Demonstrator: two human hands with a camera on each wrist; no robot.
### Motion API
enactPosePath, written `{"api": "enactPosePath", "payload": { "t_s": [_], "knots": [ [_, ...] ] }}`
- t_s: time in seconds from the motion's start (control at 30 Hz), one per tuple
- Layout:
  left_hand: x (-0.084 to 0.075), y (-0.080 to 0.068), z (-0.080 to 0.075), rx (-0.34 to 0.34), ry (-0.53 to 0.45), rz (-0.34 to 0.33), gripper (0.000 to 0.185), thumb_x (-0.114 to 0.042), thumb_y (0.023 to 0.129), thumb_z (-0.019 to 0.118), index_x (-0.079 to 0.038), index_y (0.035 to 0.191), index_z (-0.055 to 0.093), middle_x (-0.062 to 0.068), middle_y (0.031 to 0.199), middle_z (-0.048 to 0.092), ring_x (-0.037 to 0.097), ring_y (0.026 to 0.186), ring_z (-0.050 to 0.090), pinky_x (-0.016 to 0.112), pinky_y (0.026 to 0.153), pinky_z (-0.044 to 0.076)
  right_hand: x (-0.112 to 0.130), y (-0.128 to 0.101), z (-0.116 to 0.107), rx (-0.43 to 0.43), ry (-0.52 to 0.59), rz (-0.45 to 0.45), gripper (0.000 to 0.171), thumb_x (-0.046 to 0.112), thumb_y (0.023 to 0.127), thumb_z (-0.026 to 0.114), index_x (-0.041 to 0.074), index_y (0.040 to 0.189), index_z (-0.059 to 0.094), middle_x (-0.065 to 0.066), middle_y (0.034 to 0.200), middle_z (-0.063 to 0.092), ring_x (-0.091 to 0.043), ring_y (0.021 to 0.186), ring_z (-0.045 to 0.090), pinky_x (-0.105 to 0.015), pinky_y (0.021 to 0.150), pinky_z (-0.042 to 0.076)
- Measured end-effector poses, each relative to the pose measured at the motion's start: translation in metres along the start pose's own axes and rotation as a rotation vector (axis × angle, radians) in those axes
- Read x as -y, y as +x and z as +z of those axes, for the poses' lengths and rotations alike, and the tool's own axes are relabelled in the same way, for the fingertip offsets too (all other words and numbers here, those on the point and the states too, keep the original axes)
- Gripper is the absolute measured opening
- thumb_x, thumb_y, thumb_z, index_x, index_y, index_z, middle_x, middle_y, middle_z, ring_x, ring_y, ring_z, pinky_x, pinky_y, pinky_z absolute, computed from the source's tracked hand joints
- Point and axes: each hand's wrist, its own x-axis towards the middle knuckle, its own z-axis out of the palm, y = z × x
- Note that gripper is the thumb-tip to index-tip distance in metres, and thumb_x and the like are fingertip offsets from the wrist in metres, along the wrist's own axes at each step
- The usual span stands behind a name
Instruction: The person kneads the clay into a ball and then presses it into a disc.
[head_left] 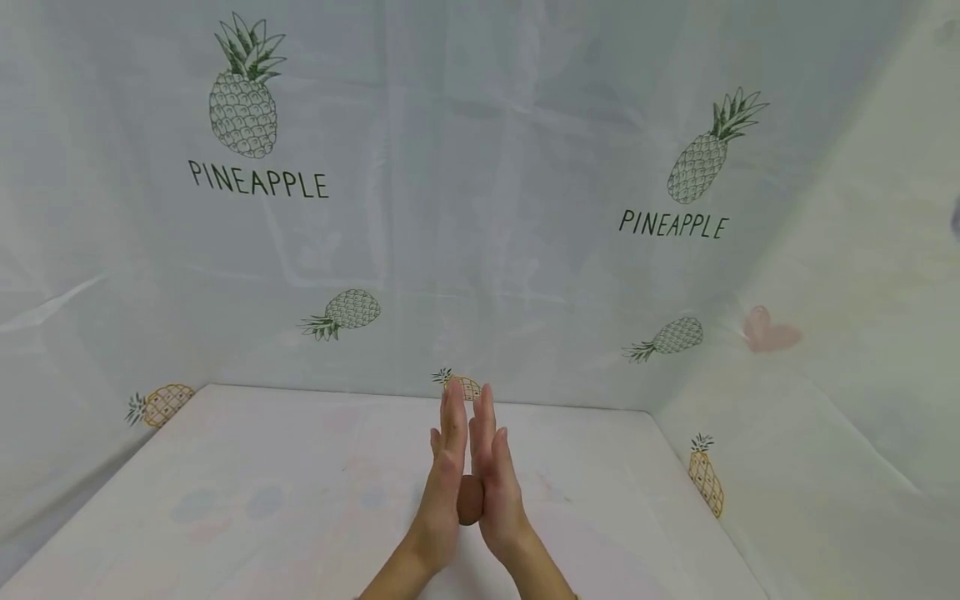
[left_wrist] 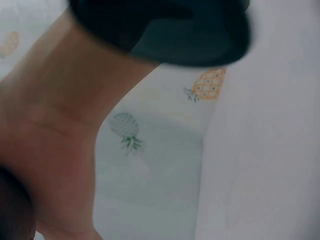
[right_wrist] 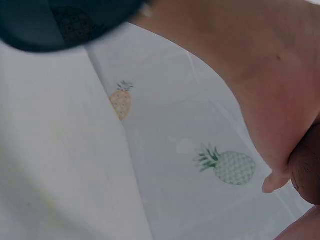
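Note:
A small brown ball [head_left: 470, 502], like a lump of clay, sits between the two palms near their heels. My left hand [head_left: 442, 487] presses it from the left with its fingers straight and pointing up and away. From the other side my right hand [head_left: 498, 492] presses against it, fingers likewise straight. The fingertips of the two hands stand slightly apart. In the right wrist view the ball [right_wrist: 306, 172] shows fine cracks on its surface beside the palm. Only a dark part of the ball [left_wrist: 15, 210] appears at the edge of the left wrist view.
Under the hands lies a table with a white cover [head_left: 285, 467]. A pale sheet printed with pineapples [head_left: 480, 208] hangs behind it, and further sheeting [head_left: 847, 375] closes the right side. Dark blurred shapes [left_wrist: 190, 40] cover the top of the left wrist view.

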Motion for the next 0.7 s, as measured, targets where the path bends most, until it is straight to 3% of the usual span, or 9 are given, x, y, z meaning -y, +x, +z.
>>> {"api": "enactPosePath", "payload": {
  "t_s": [0.13, 0.33, 0.5, 0.7],
  "knots": [
    [-0.002, 0.004, -0.011, -0.051, -0.008, -0.030, 0.061, -0.050, 0.112, 0.002, -0.037, 0.170, -0.009, -0.018, 0.176, -0.018, 0.007, 0.161, -0.022, 0.060, 0.120, -0.029, -0.002, -0.002, 0.010, 0.024, -0.038, 0.006, 0.058, 0.055, 0.112, -0.005, 0.044, 0.168, -0.010, 0.024, 0.173, -0.016, -0.019, 0.163, -0.020, -0.067, 0.122, -0.022],
    [0.003, 0.008, -0.023, -0.130, 0.000, -0.063, 0.064, -0.061, 0.109, 0.001, -0.042, 0.169, -0.007, -0.022, 0.175, -0.016, 0.004, 0.160, -0.021, 0.060, 0.121, -0.028, -0.001, -0.005, 0.019, 0.025, -0.074, -0.007, 0.059, 0.051, 0.112, -0.007, 0.037, 0.169, -0.012, 0.018, 0.174, -0.019, -0.027, 0.163, -0.017, -0.068, 0.123, -0.019],
    [0.015, 0.010, -0.024, -0.140, 0.010, -0.097, 0.061, -0.060, 0.109, 0.002, -0.046, 0.168, -0.008, -0.023, 0.174, -0.017, 0.004, 0.160, -0.022, 0.061, 0.119, -0.031, 0.005, -0.007, 0.019, 0.020, -0.104, -0.067, 0.060, 0.048, 0.112, -0.008, 0.032, 0.170, -0.013, 0.019, 0.174, -0.020, -0.028, 0.163, -0.018, -0.068, 0.120, -0.023],
    [0.023, 0.006, -0.014, -0.101, 0.021, -0.132, 0.058, -0.051, 0.111, 0.003, -0.044, 0.167, -0.010, -0.021, 0.174, -0.017, 0.007, 0.160, -0.023, 0.063, 0.119, -0.030, 0.012, -0.007, 0.014, 0.000, -0.126, -0.090, 0.059, 0.048, 0.111, -0.009, 0.039, 0.169, -0.012, 0.023, 0.174, -0.019, -0.020, 0.162, -0.020, -0.069, 0.118, -0.025]
  ]
}}
